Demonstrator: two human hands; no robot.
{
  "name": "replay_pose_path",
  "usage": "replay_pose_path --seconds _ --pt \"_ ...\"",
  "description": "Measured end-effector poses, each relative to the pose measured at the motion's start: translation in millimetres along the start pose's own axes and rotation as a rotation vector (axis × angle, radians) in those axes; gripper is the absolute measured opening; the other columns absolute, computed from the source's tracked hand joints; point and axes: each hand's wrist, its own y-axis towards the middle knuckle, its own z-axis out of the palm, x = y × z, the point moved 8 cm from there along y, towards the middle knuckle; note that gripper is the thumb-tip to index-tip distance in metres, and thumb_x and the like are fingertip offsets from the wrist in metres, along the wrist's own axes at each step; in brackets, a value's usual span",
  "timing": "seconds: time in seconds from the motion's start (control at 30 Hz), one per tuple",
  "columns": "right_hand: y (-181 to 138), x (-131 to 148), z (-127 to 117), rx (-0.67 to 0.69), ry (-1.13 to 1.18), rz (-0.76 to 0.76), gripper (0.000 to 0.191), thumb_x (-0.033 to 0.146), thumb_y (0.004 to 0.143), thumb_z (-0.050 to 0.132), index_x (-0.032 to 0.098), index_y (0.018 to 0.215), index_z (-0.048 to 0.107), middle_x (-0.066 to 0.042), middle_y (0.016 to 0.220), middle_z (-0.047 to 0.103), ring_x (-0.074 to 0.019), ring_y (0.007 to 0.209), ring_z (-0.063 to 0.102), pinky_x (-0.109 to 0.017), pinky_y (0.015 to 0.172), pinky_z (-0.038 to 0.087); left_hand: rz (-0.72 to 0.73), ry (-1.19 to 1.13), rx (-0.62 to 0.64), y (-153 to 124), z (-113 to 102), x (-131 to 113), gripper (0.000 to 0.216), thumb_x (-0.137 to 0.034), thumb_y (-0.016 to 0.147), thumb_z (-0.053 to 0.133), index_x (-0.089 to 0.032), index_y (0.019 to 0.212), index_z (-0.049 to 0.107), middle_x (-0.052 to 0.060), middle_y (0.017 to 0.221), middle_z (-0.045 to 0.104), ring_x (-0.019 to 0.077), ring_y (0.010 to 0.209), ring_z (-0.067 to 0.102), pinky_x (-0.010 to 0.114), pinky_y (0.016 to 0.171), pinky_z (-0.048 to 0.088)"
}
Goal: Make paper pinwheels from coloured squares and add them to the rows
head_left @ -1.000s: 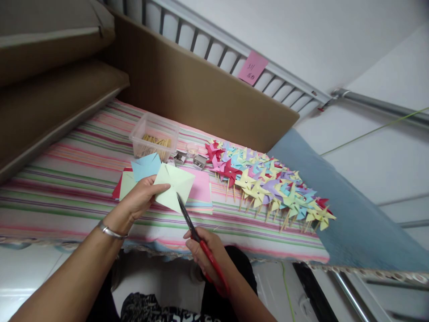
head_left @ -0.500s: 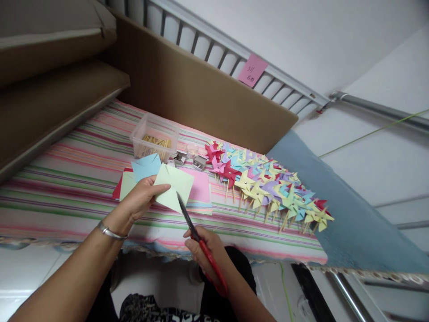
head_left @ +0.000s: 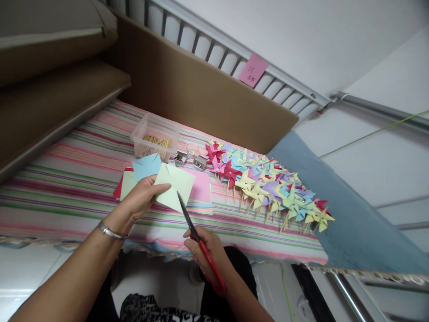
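Between the thumb and fingers of my left hand point(head_left: 149, 192) is a square sheet of pale green paper point(head_left: 174, 181), held above the cloth. A slit shows near its upper left corner. My right hand point(head_left: 206, 250) is closed around the red handles of a pair of scissors point(head_left: 187, 219), with the dark blades pointing up and left. The blades lie at the sheet's lower right part, their tips near its middle. Under and beside the sheet are a blue square point(head_left: 146, 166) with a slit and a stack of pink and other coloured sheets point(head_left: 201, 187).
Behind the papers stands a clear plastic box point(head_left: 156, 134) of small wooden sticks, with small metal-coloured boxes point(head_left: 200, 163) beside it. Many paper pinwheels point(head_left: 268, 183) on sticks fill the right side of the striped cloth point(head_left: 67, 179). A cardboard panel point(head_left: 201, 85) rises behind.
The scissors' red handles have shifted slightly left. The sheet and my left hand have hardly moved.
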Motion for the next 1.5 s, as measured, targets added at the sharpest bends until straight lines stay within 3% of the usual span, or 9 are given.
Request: replay_pose_path --seconds 0.4,0.57,0.7,0.8,0.87,1.03,1.2,1.33,1.5 --pt "0.1 3.7 -0.1 -0.023 -0.050 -0.021 0.021 0.039 0.081 0.056 0.019 0.083 0.061 0.006 0.052 0.040 -0.0092 0.049 0.036 -0.023 0.051 0.029 -0.004 -0.016 -0.004 0.8 0.3 -0.7 0.029 -0.025 0.061 0.079 -0.013 0.087 0.071 0.007 0.080 0.073 0.0150 0.066 0.063 0.022 0.061 0.047" --pt "-11.1 -5.5 -6.1 0.030 -0.181 -0.099 0.016 0.026 0.077 0.057 0.017 0.089 0.063 0.006 0.054 0.042 -0.0090 0.050 0.038 -0.023 0.052 0.032 -0.015 -0.008 -0.102 5.8 -18.3 -7.4 0.034 -0.026 0.058 0.081 -0.012 0.087 0.070 0.007 0.077 0.073 0.0161 0.063 0.064 0.023 0.059 0.050" --pt "-27.9 -36.0 -35.3 -0.121 -0.087 -0.061 0.030 0.019 0.077 0.051 0.019 0.107 0.057 0.005 0.057 0.049 -0.0104 0.048 0.045 -0.023 0.053 0.038 -0.032 0.015 -0.087 2.8 -23.3 -8.1 0.034 -0.026 0.058 0.081 -0.014 0.088 0.071 0.007 0.075 0.073 0.0177 0.062 0.065 0.025 0.058 0.051" --pt "-26.5 -41.5 -66.1 -0.285 0.041 -0.140 0.043 0.021 0.078 0.053 0.021 0.120 0.049 -0.004 0.086 0.064 -0.0148 0.067 0.057 -0.029 0.068 0.046 -0.107 0.058 0.047 -3.6 -7.1 5.0 0.033 -0.027 0.061 0.080 -0.013 0.090 0.071 0.008 0.074 0.073 0.0193 0.059 0.064 0.027 0.055 0.050" --pt "-12.9 -31.3 -79.6 -0.310 0.109 -0.214 0.046 0.026 0.076 0.059 0.021 0.120 0.049 -0.009 0.104 0.063 -0.0186 0.082 0.059 -0.033 0.078 0.047 -0.164 0.087 0.157 -6.9 8.2 17.0 0.032 -0.027 0.063 0.079 -0.012 0.091 0.071 0.010 0.077 0.073 0.0201 0.061 0.065 0.027 0.056 0.049" --pt "44.6 12.7 -82.6 -0.146 0.351 -0.258 0.042 0.041 0.082 0.058 0.021 0.118 0.047 -0.006 0.092 0.062 -0.0161 0.069 0.059 -0.030 0.063 0.049 -0.260 0.145 0.310 -2.9 32.6 34.9 0.029 -0.024 0.064 0.077 -0.012 0.090 0.073 0.009 0.078 0.074 0.0183 0.061 0.064 0.025 0.058 0.047" --pt "87.3 34.5 -58.1 0.122 0.409 -0.226 0.044 0.028 0.073 0.067 0.022 0.113 0.050 0.003 0.077 0.054 -0.0117 0.057 0.054 -0.024 0.050 0.044 -0.301 0.164 0.365 7.8 38.7 32.1 0.032 -0.023 0.063 0.077 -0.013 0.093 0.073 0.009 0.077 0.074 0.0178 0.061 0.064 0.024 0.058 0.046" --pt "111.0 34.5 -51.2 0.095 0.498 -0.237 0.043 0.020 0.071 0.065 0.024 0.111 0.051 0.003 0.083 0.057 -0.0113 0.057 0.054 -0.022 0.048 0.041 -0.262 0.100 0.246 22.3 27.6 22.8 0.027 -0.023 0.065 0.077 -0.013 0.089 0.072 0.006 0.074 0.073 0.0151 0.058 0.063 0.022 0.054 0.046" --pt "131.3 31.7 -62.4 -0.156 0.733 -0.344 0.040 0.022 0.070 0.065 0.022 0.107 0.050 0.001 0.083 0.060 -0.0132 0.065 0.054 -0.024 0.056 0.043 -0.099 -0.216 -0.048 39.5 11.7 13.0 0.022 -0.030 0.076 0.069 -0.016 0.093 0.070 0.006 0.091 0.074 0.0183 0.078 0.067 0.027 0.067 0.054"
